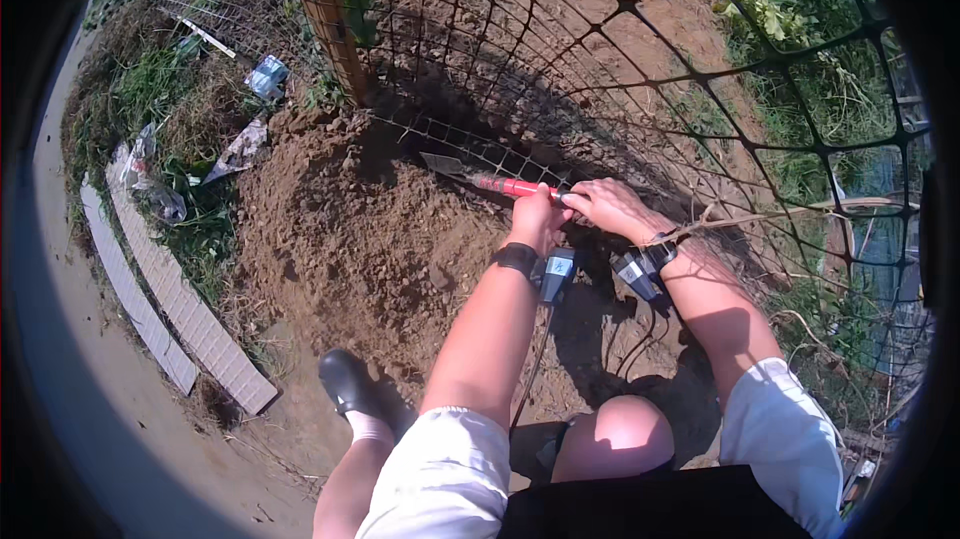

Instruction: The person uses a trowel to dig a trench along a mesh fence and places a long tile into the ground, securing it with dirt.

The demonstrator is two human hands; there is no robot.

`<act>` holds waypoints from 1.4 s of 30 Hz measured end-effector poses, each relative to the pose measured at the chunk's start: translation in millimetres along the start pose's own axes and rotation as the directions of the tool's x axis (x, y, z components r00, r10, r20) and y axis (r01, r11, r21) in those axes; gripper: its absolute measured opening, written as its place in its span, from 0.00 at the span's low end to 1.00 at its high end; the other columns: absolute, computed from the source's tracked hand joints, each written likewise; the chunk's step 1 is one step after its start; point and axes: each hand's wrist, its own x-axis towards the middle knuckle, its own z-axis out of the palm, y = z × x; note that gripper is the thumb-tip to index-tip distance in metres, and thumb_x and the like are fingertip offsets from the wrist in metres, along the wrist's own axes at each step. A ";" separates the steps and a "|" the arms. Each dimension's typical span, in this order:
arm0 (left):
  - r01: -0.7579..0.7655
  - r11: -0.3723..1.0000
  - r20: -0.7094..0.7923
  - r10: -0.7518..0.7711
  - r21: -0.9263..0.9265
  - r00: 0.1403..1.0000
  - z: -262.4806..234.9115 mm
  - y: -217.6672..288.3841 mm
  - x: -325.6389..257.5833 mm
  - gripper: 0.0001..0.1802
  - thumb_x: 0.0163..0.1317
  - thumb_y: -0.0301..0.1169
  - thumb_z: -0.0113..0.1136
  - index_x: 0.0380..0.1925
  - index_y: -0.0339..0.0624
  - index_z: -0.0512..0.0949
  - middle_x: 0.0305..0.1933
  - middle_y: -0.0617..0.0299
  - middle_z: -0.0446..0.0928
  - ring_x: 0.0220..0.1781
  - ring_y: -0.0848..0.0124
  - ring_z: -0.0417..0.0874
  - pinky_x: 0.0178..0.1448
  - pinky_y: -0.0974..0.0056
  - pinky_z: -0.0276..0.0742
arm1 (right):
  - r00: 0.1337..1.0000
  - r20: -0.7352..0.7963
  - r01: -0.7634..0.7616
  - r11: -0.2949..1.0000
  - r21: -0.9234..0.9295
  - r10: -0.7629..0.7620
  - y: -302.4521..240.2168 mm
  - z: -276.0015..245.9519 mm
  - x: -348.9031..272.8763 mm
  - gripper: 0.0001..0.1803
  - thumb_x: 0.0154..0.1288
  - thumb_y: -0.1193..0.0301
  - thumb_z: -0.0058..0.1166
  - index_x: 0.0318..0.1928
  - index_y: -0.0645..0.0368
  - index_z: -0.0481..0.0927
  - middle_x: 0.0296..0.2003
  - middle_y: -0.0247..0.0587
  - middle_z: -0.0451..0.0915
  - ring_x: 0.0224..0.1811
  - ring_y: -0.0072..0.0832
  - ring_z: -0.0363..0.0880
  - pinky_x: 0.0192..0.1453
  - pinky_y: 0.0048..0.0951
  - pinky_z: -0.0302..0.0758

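A hand trowel with a red handle [515, 187] and a grey, soil-smeared blade [441, 164] lies nearly level, its blade pointing left. My left hand [538, 220] is closed around the handle. At the handle's rear end, my right hand [612, 209] grips too, its fingers beside the left hand's. Beneath and left of the blade rises a mound of loose brown soil [340, 219]. The lower edge of a black mesh fence [500, 154] runs just beyond the trowel, close to the blade. Whether the blade's tip touches soil or mesh, I cannot tell.
A wooden post [330, 19] stands at the fence's far left. Two long pale boards [190, 294] lie on the left, near plastic scraps [150, 184] and grass. A dry stem [800, 211] crosses by my right forearm. My black shoe [345, 381] rests beside the mound.
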 end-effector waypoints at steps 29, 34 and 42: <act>0.040 0.990 -0.033 -0.036 0.138 0.999 -1.0 24.8 -10.9 0.14 0.65 0.39 0.42 0.32 0.37 0.69 0.30 0.59 0.73 0.27 0.70 0.76 0.34 0.67 0.79 | 0.967 0.149 0.238 0.943 -0.234 -0.207 -17.2 -10.3 9.1 0.21 0.60 0.54 0.43 0.32 0.61 0.77 0.25 0.51 0.77 0.33 0.46 0.76 0.37 0.41 0.70; 0.097 0.944 -0.110 -0.065 0.314 0.992 19.5 23.6 -30.1 0.14 0.65 0.37 0.43 0.33 0.36 0.68 0.30 0.59 0.72 0.26 0.70 0.76 0.31 0.65 0.80 | 0.882 0.330 -0.173 0.882 -0.438 0.337 -22.5 -21.0 10.6 0.21 0.60 0.54 0.43 0.31 0.60 0.78 0.27 0.50 0.77 0.34 0.44 0.76 0.39 0.40 0.70; 0.062 0.996 -0.019 -0.061 0.058 0.998 16.9 36.9 -19.6 0.14 0.65 0.38 0.42 0.32 0.37 0.68 0.30 0.60 0.72 0.27 0.69 0.76 0.34 0.66 0.80 | 0.958 0.287 0.113 0.905 -0.410 0.010 -23.4 -20.2 21.6 0.25 0.60 0.51 0.40 0.39 0.61 0.78 0.36 0.49 0.78 0.42 0.42 0.75 0.46 0.38 0.70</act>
